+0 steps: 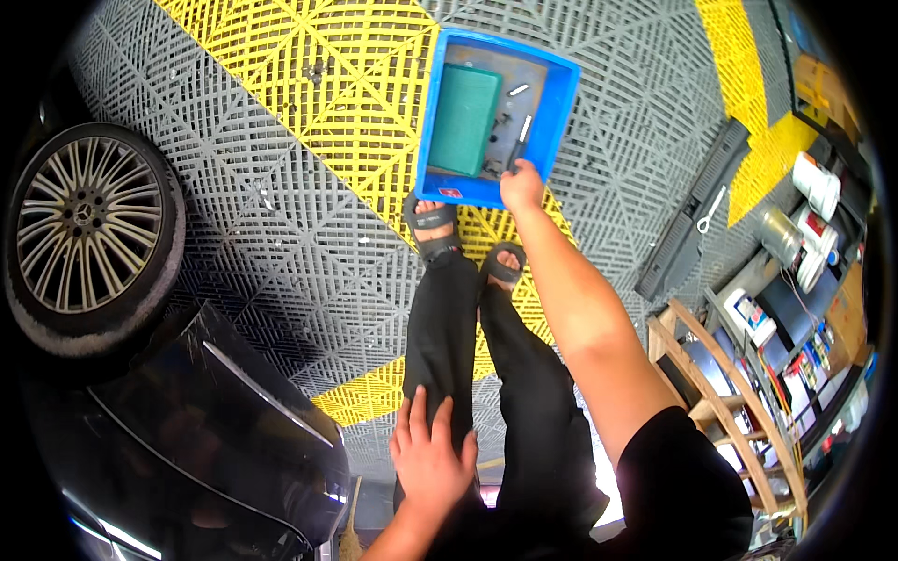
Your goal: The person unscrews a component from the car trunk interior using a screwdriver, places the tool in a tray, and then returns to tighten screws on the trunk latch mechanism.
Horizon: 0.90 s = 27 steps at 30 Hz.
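Rectangular blue bin (557,103), smooth-walled, on ridged lattice floor tiles (346,103). Flat green box (463,120) along its left edge; tool (519,142), shiny shaft and dark handle, toward its near right corner. Right hand (523,190) curled there; grip on handle or rim cannot be told. Left hand (432,460) spread over black trousers (440,337).

Well to the left of the right hand (521,187), we see a car wheel (58,192) with many thin spokes, and beside the left hand (433,455), further left, a black car body (215,421). To the right of the right hand we find a dark strip (687,220), a slim white object (713,206), white buckets (817,185) and, lower, a wooden ladder (716,409). Under everything we notice grey and yellow floor grating (318,187).
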Available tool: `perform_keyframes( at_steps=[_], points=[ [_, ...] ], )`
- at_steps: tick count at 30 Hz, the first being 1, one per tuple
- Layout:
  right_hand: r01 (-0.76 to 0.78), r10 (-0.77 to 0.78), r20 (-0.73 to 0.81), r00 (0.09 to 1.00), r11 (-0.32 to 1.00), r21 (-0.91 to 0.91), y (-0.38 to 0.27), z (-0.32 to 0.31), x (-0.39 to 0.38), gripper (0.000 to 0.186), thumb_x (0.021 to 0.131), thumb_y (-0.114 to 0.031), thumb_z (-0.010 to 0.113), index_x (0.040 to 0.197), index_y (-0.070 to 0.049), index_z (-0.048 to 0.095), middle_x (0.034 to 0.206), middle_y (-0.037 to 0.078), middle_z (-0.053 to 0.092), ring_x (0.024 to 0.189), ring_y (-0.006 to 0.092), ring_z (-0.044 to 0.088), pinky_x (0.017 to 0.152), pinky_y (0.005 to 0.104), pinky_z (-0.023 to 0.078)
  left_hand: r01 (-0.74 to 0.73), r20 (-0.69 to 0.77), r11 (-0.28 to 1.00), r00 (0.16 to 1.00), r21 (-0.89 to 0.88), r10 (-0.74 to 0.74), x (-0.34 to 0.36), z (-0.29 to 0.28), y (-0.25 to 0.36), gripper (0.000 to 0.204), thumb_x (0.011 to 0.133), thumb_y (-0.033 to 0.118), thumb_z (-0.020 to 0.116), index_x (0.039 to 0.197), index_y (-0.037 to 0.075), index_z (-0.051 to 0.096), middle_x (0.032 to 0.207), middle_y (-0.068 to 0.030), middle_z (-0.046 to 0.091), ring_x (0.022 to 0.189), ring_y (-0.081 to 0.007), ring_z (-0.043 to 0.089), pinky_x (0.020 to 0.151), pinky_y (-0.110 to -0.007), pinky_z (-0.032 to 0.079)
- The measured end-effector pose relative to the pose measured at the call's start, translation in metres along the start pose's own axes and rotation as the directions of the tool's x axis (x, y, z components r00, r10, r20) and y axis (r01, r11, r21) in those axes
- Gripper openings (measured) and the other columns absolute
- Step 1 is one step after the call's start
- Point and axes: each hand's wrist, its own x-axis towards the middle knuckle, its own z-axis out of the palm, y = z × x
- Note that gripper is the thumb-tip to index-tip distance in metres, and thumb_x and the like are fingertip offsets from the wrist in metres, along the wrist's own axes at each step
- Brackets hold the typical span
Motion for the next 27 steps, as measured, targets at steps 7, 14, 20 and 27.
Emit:
perform_keyframes(
  at_steps=[7,14,20,27],
  points=[
    [-0.189,0.163,-0.167,0.972,0.970,-0.151,-0.022,0.077,0.043,0.053,0.089,-0.024,0.072,0.128,0.004,0.049,0.130,0.027,0.057,0.119,0.0410,0.062,0.100,0.0466,0.053,0.056,-0.025,0.991,0.998,-0.121,-0.060,0.035,-0.032,-0.013,0.051,0.079,0.026,0.076,0.126,0.010,0.066,0.151,-0.0221,0.048,0.136,-0.0429,0.049,0.108,-0.051,0.039],
    [-0.182,0.179,-0.047,0.983,0.979,-0.095,-0.031,0.025,0.056,0.047,0.095,-0.034,0.054,0.115,0.008,0.063,0.112,0.030,0.068,0.105,0.0389,0.069,0.089,0.0449,0.057,0.070,-0.045,0.975,0.996,-0.210,-0.082,0.027,-0.024,-0.006,0.051,0.081,0.028,0.077,0.128,0.011,0.065,0.151,-0.0207,0.048,0.137,-0.0418,0.048,0.109,-0.051,0.038],
    [0.085,-0.078,-0.038,0.996,0.973,0.214,0.029,-0.088,-0.002,0.033,0.104,-0.025,0.046,0.124,0.000,0.057,0.094,0.010,0.065,0.069,0.0170,0.060,0.057,0.0347,0.056,0.030,-0.162,0.963,0.984,-0.269,-0.076,-0.008,0.015,0.024,0.049,0.087,0.033,0.073,0.130,0.013,0.065,0.153,-0.0145,0.047,0.141,-0.0403,0.044,0.110,-0.054,0.038],
    [0.481,-0.530,0.229,0.816,0.844,0.239,0.059,-0.190,-0.199,0.034,0.103,-0.015,0.047,0.135,-0.004,0.054,0.100,0.009,0.066,0.064,0.0096,0.054,0.056,0.0266,0.046,-0.379,-0.332,0.862,0.904,-0.337,0.268,-0.072,0.115,0.076,0.026,0.086,0.028,0.069,0.104,0.010,0.073,0.121,-0.0082,0.067,0.126,-0.0306,0.056,0.107,-0.049,0.041]
  ],
)
